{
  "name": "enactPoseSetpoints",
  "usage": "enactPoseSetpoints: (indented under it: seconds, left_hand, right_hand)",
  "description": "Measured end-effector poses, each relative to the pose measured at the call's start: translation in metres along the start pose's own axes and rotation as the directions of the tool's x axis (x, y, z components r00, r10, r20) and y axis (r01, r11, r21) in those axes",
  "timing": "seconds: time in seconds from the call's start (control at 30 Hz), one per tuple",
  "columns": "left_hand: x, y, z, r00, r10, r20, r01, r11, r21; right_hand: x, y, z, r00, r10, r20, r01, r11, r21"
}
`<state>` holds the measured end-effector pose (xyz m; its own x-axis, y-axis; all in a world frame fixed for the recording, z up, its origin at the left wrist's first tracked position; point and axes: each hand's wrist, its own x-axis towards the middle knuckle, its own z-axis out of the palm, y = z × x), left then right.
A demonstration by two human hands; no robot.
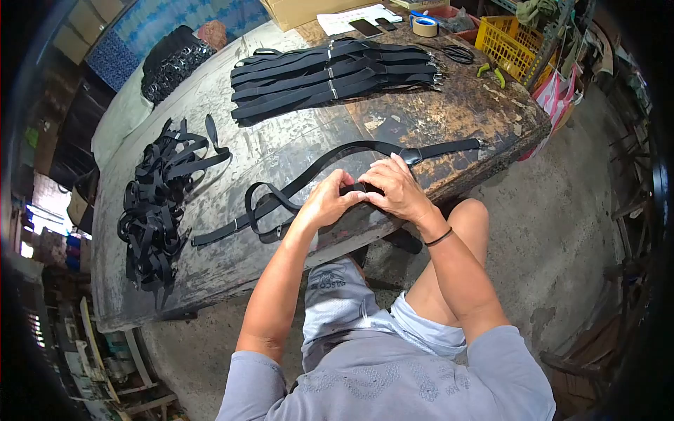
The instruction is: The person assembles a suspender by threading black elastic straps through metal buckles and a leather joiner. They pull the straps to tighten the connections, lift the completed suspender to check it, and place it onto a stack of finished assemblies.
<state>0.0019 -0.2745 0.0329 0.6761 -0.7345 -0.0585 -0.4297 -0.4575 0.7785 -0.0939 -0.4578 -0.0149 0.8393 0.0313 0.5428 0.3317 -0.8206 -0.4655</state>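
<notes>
A pair of black suspenders [325, 156] lies across the table in front of me, its strap curving and looping to the left. My left hand [327, 199] pinches one strap near the table's front edge. Close beside it, my right hand [395, 189] also has its fingers closed on that strap, and the two thumbs nearly meet. Just beyond the right fingers is a dark joining patch [411, 156], from which a short strap end with a metal clip [481, 142] runs right. The part of the strap between my fingers is mostly hidden.
Neatly stacked black suspenders [281, 90] lie at the back of the worn table [309, 128]. A tangled pile of black straps [151, 210] sits at left, and a heap with metal clips [179, 74] behind it. Tape [425, 27], a phone [365, 28] and green-handled snips [499, 77] are at back right.
</notes>
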Motion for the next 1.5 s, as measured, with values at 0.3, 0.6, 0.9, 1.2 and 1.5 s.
enactPoseSetpoints:
  seconds: [0.3, 0.6, 0.9, 1.2, 1.5]
  left_hand:
    - [0.005, 0.0, -0.007, 0.998, -0.057, 0.032, 0.055, 0.997, 0.062]
    - [0.006, -0.001, -0.007, 0.989, -0.126, 0.08, 0.125, 0.992, 0.025]
    - [0.01, -0.013, 0.003, 0.989, 0.142, 0.05, -0.148, 0.976, 0.162]
    - [0.005, -0.005, 0.005, 0.996, 0.079, 0.038, -0.082, 0.993, 0.084]
    - [0.007, 0.002, 0.006, 0.994, 0.112, -0.002, -0.112, 0.989, 0.101]
  right_hand:
    - [-0.001, 0.001, 0.0, 1.0, 0.024, 0.01, -0.024, 0.999, 0.024]
    - [-0.002, 0.004, -0.001, 0.999, 0.027, 0.02, -0.028, 0.998, 0.056]
    - [0.006, -0.002, -0.013, 0.982, 0.159, 0.104, -0.174, 0.973, 0.153]
    - [0.009, 0.009, -0.015, 0.967, 0.141, 0.213, -0.185, 0.961, 0.207]
    - [0.01, 0.011, -0.01, 0.98, 0.141, 0.14, -0.165, 0.969, 0.184]
